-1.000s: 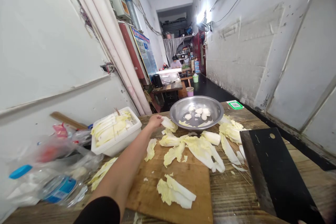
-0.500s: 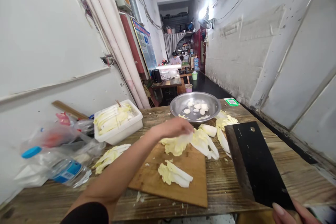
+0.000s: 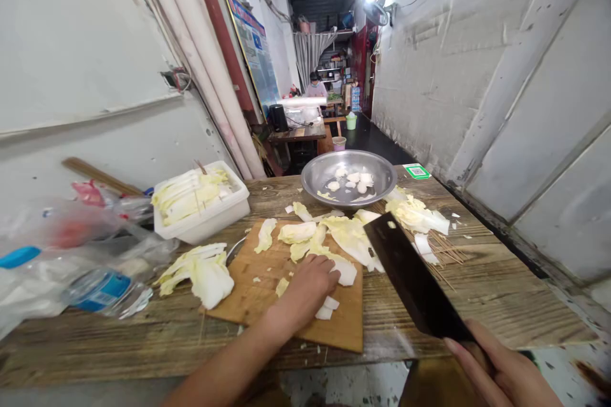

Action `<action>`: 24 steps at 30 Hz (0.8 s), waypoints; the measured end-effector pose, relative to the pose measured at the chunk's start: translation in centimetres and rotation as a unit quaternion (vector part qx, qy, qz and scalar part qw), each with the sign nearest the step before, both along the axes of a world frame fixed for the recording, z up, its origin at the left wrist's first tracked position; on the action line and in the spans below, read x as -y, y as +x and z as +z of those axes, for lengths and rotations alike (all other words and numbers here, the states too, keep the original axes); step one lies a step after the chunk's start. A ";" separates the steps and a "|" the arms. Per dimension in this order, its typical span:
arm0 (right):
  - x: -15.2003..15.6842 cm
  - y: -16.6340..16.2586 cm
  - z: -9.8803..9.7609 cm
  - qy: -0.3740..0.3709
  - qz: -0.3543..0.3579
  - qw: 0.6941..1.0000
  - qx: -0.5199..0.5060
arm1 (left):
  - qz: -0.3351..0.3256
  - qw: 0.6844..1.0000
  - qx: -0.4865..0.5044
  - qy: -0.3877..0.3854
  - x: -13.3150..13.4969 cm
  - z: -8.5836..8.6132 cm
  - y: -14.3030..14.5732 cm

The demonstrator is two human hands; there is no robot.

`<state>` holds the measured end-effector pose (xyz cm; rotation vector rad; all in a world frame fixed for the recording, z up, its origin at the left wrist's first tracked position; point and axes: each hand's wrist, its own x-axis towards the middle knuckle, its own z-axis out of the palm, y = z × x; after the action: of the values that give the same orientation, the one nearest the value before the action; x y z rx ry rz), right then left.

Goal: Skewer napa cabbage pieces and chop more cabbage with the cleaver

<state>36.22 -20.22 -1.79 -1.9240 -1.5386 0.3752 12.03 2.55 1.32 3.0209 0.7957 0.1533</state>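
Observation:
My left hand is down on the wooden cutting board, its fingers curled over a napa cabbage leaf. Part of that leaf is hidden under the hand. Cut cabbage pieces lie beside the palm, and other leaves are spread over the far side of the board. In my right hand is the handle of a dark cleaver. Its blade is held up in the air right of the board, pointing away from me, with nothing on its edge that I can see.
Behind the board stands a steel bowl with white pieces in it. A white tub of skewered cabbage is at the left, near a plastic bottle and bags. Thin wooden skewers lie at the right. A person sits far back.
My left hand has come back from the board's far edge to its middle, onto a leaf. The cleaver has swung leftward and shows a narrower side. The view has shifted slightly.

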 end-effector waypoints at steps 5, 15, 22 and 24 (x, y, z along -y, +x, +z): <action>-5.3 -2.2 4.4 -0.063 0.151 0.976 0.145 | 0.078 0.997 0.016 -0.001 2.5 -3.1 0.4; -10.4 -3.6 6.7 -0.134 0.214 0.947 0.200 | 0.097 0.990 0.100 -0.020 2.2 -4.3 0.6; -9.9 -3.0 7.0 -0.145 0.225 0.946 0.184 | 0.062 0.992 0.112 -0.020 2.0 -4.9 0.1; -9.6 -2.8 7.2 -0.155 0.226 0.947 0.169 | 0.049 0.991 0.126 -0.006 2.3 -4.9 -0.1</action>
<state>33.37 -10.60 5.40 -1.9219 -2.2772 0.5285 11.95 0.27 -3.55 2.8714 0.9148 0.5165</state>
